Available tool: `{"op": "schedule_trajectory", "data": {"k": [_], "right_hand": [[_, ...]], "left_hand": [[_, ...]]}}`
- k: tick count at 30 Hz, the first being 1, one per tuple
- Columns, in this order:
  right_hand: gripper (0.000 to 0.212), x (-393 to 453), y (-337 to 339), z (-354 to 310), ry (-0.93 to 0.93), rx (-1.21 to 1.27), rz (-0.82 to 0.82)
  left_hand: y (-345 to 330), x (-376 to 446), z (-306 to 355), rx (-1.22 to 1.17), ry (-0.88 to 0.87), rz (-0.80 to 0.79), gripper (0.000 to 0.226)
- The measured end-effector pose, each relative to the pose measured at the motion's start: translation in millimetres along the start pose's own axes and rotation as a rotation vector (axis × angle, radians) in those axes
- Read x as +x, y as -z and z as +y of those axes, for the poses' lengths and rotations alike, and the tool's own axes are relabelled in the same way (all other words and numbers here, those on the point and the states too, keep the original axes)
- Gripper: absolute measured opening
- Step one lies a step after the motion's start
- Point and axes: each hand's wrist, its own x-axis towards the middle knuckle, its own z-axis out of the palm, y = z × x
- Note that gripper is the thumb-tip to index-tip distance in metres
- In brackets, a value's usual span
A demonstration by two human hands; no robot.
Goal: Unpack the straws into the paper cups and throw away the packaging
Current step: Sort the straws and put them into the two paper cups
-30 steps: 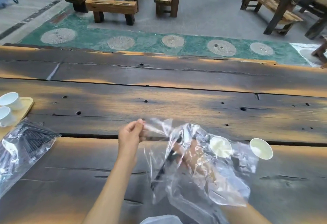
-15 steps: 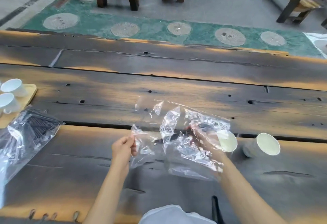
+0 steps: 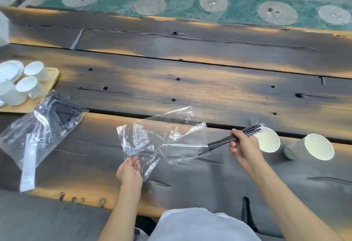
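Observation:
My right hand [image 3: 243,148] grips a bundle of thin black straws [image 3: 219,143], their far tips level with the rim of a white paper cup [image 3: 267,139] just to its right. A second paper cup [image 3: 312,148] stands further right. My left hand [image 3: 130,170] pinches the lower corner of a clear plastic wrapper [image 3: 162,136], which hangs open and empty between the hands. At the left lies another clear bag of black straws [image 3: 43,124], flat on the table.
A wooden tray [image 3: 50,81] at the far left carries several white ceramic cups [image 3: 35,70] and a saucer. The dark plank table [image 3: 190,88] stretches wide behind the hands. A green mat lies on the floor beyond it.
The right hand has pulled the straws out of the wrapper and moved right toward the near cup. The left hand dropped lower, still holding the now empty wrapper. The view tilted down.

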Motion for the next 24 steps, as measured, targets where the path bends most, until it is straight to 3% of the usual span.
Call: {"op": "schedule_trajectory", "data": {"k": [4, 9, 12, 18, 24], "right_hand": [[0.019, 12, 3, 13, -0.023, -0.112, 0.027], [0.013, 28, 4, 6, 0.098, 0.043, 0.082], [0.012, 33, 3, 14, 0.064, -0.127, 0.008], [0.014, 50, -3, 49, -0.165, -0.519, -0.154], [0.019, 62, -10, 65, -0.159, -0.872, -0.179]], "left_hand": [[5, 5, -5, -0.075, 0.011, 0.047, 0.015], [4, 13, -8, -0.175, 0.031, 0.081, 0.014], [-2, 11, -15, -0.117, 0.039, 0.063, 0.022], [-17, 3, -31, -0.008, 0.096, -0.015, 0.017], [-28, -6, -54, 0.194, 0.153, -0.027, 0.023]]}}
